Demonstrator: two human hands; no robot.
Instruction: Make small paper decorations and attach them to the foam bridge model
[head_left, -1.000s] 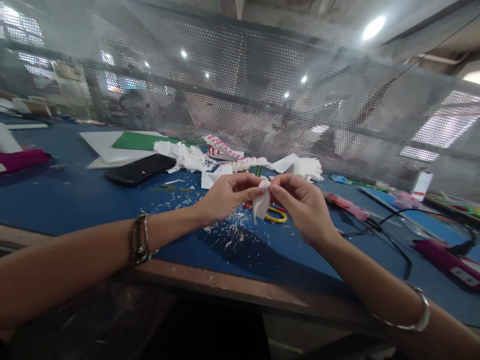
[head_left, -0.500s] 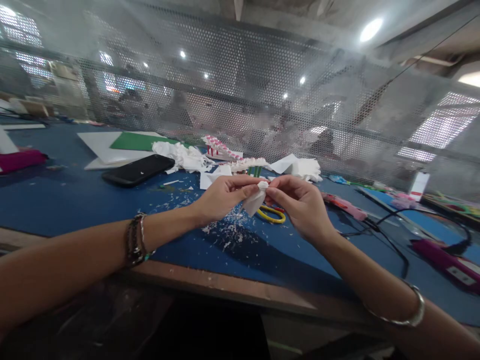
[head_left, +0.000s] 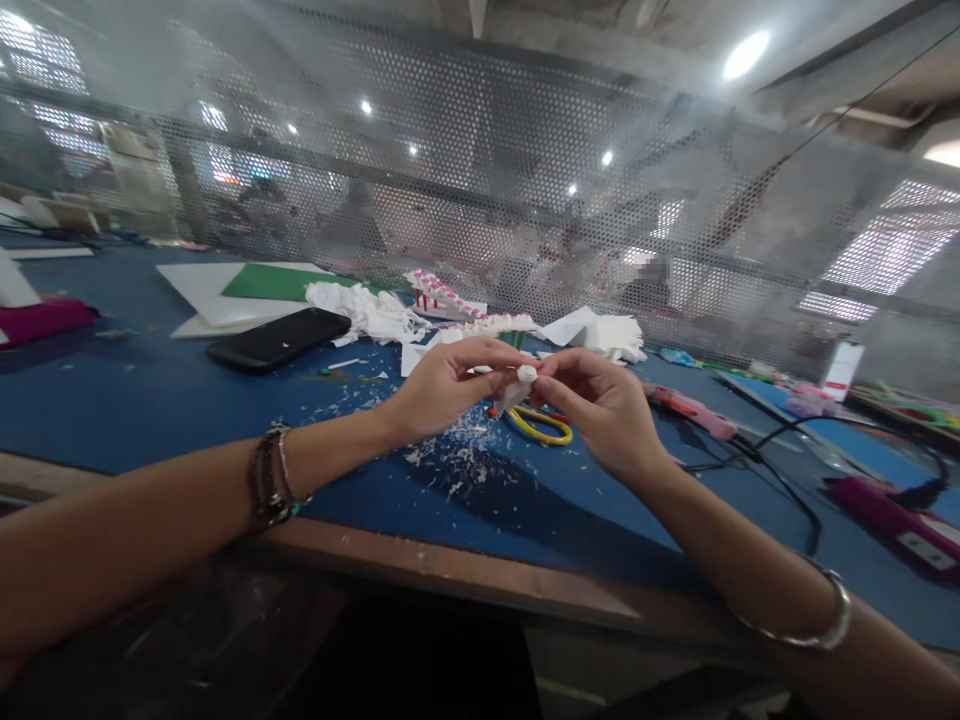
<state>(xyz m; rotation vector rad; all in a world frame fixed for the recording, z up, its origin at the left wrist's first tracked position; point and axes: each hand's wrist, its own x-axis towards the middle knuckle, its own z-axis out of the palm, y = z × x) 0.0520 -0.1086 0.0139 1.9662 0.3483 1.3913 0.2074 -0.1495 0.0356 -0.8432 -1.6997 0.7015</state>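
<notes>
Between my two hands, above the blue tabletop, is a small piece of white paper (head_left: 525, 376) with a rolled, rounded end. My left hand (head_left: 454, 380) pinches it from the left with thumb and fingertips. From the other side, my right hand (head_left: 600, 405) grips the same piece near its rolled end. Yellow-handled scissors (head_left: 551, 428) lie on the table just below and behind the paper, partly hidden by it. White paper scraps (head_left: 465, 465) are scattered beneath my hands.
A black phone (head_left: 277, 340) lies at left by white and green sheets (head_left: 277, 282). Crumpled white paper pieces (head_left: 371, 312) and a pink-and-white strip (head_left: 446, 293) sit behind. At right are a pink glue gun (head_left: 694, 412), black cable and purple power strip (head_left: 896, 525). Perforated mesh (head_left: 480, 150) rises behind.
The white paper has turned in my fingers: its loose lower part hangs less, and the rolled end faces me more. Both hands stay in nearly the same place.
</notes>
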